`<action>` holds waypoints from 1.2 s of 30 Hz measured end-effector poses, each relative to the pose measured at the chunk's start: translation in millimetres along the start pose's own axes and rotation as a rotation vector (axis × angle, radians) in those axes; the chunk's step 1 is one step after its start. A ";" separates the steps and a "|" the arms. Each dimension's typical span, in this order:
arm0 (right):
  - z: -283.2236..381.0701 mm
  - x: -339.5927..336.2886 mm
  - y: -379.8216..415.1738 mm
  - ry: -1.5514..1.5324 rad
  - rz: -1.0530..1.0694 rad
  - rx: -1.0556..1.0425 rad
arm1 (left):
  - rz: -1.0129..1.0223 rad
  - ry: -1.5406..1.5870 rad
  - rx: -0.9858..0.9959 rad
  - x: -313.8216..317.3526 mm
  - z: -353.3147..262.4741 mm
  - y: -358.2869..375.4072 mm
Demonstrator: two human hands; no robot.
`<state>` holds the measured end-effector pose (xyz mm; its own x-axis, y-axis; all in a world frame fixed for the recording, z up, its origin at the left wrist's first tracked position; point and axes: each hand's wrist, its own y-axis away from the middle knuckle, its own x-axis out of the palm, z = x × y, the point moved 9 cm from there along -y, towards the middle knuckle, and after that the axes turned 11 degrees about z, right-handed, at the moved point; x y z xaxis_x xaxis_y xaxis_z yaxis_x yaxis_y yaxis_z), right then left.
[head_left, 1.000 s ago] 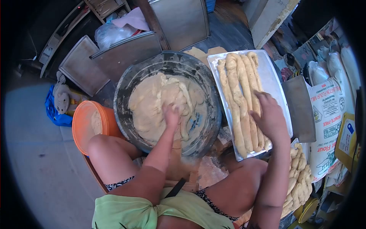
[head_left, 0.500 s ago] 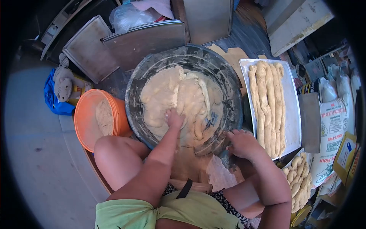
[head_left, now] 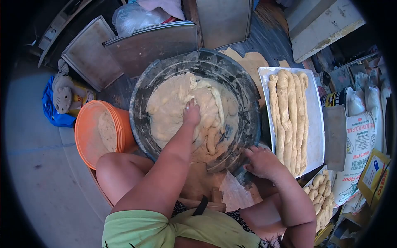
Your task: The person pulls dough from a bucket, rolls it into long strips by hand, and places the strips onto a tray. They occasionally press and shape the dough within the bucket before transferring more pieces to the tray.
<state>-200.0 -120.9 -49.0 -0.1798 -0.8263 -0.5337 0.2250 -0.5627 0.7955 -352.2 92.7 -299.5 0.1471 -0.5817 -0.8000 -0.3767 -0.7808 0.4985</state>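
Observation:
A wide black tub [head_left: 138, 97] holds a large mass of soft, floury dough [head_left: 169, 97] with folds and a lengthwise seam. My left hand [head_left: 191, 113] reaches into it, fingers bent and pressed into the dough near the seam. Just right of that hand, a paler strip of dough [head_left: 218, 101] runs along the mass. My right hand [head_left: 261, 162] is at the tub's near right rim, its fingers curled over the edge; part of its grip is hidden.
On the right, a metal tray [head_left: 316, 124] carries several long dough ropes [head_left: 292, 120]; small dough pieces [head_left: 320, 198] lie below it. An orange bucket [head_left: 82, 136] with flour stands left. Metal sheets [head_left: 157, 49] lean behind the tub. A flour sack [head_left: 359, 144] stands far right.
My left hand has moved farther forward along the dough seam. My right hand stays by the rim. The view has shifted slightly.

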 end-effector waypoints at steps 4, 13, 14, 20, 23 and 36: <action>0.7 4.4 1.2 -0.004 -0.002 -0.015 | 0.107 0.071 0.042 -20.3 -15.1 12.7; -2.4 13.3 -8.0 0.048 0.017 0.040 | 0.370 -0.201 0.193 -38.3 0.6 41.1; 0.3 13.3 -10.7 0.034 0.034 0.033 | 0.370 -0.220 0.189 -52.0 1.9 54.1; 28.1 -4.7 -57.5 -0.015 0.087 -0.093 | 0.680 -0.508 0.462 -110.7 -18.0 175.7; 42.4 -19.8 -136.8 -0.053 -0.139 -0.125 | 0.683 -0.523 0.463 -146.1 -40.4 251.9; 161.6 123.1 -291.6 -0.360 -0.038 -0.418 | 0.556 0.001 0.278 -235.1 -4.0 276.9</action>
<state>-442.5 -54.8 -300.3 -0.4951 -0.7864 -0.3695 0.5600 -0.6139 0.5563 -487.4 12.4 27.9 -0.1384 -0.8848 -0.4449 -0.6210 -0.2723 0.7349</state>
